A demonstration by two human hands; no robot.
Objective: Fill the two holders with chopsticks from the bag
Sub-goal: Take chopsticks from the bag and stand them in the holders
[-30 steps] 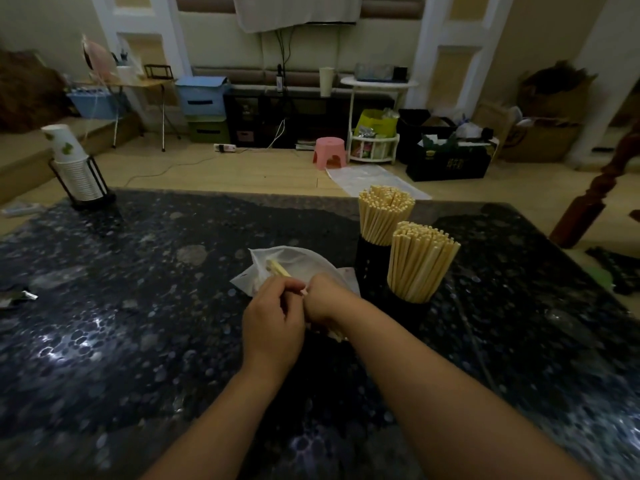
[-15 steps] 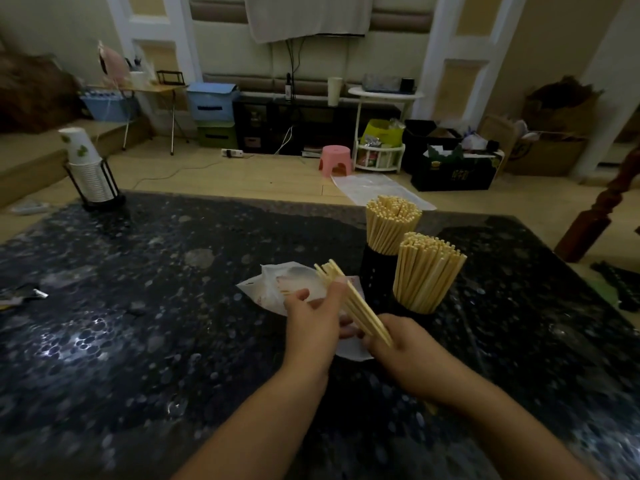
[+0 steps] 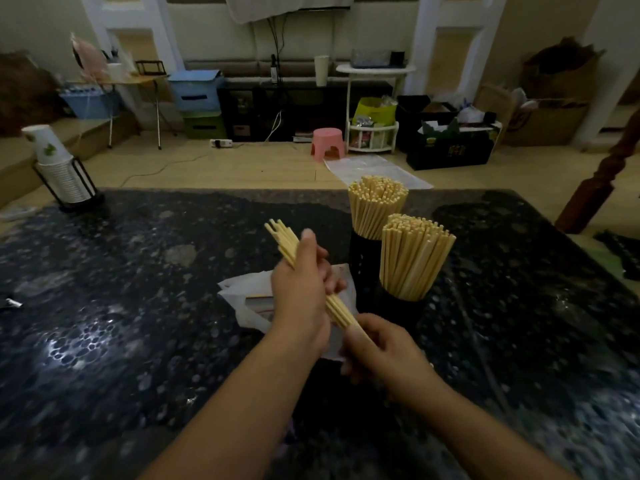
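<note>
Bamboo chopstick bundle (image 3: 282,242) gripped by our left hand (image 3: 301,299) and right hand (image 3: 384,351), beside two nearly full holders (image 3: 367,251).

Open worktop (image 3: 138,306) lies left; two packed holders (image 3: 412,261) block the right; the bag (image 3: 242,296) lies beneath the hands.

Dim room, warm murky cast. Pale glare patch on the dark speckled stone surface (image 3: 69,344) at left. Edges bow outward; my forearms blur near the bottom.
</note>
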